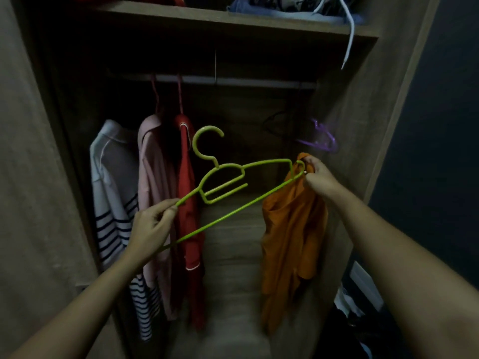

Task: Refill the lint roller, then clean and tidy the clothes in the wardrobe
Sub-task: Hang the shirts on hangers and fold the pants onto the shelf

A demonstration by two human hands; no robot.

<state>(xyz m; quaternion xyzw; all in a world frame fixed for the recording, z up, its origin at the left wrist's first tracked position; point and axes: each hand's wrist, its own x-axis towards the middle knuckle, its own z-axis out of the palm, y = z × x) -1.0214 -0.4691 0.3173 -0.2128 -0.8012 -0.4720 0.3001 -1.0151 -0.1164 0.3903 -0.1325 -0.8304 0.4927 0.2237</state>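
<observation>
A green plastic hanger [225,181] is held tilted in front of the open wardrobe. My left hand [153,226] pinches its lower left end. My right hand [317,177] grips an orange garment [290,237] at the hanger's right end, and the cloth hangs down below that hand. On the rail [233,80] hang a white striped shirt [114,193], a pink shirt [153,182] and a red garment [188,203], all at the left. No lint roller is in view.
Purple and dark bare hangers [320,138] hang at the rail's right end. The shelf [233,22] above holds folded clothes, and a white cord [350,35] dangles from it. More items lie low at the right [355,301]. The wardrobe's side panels stand close on both sides.
</observation>
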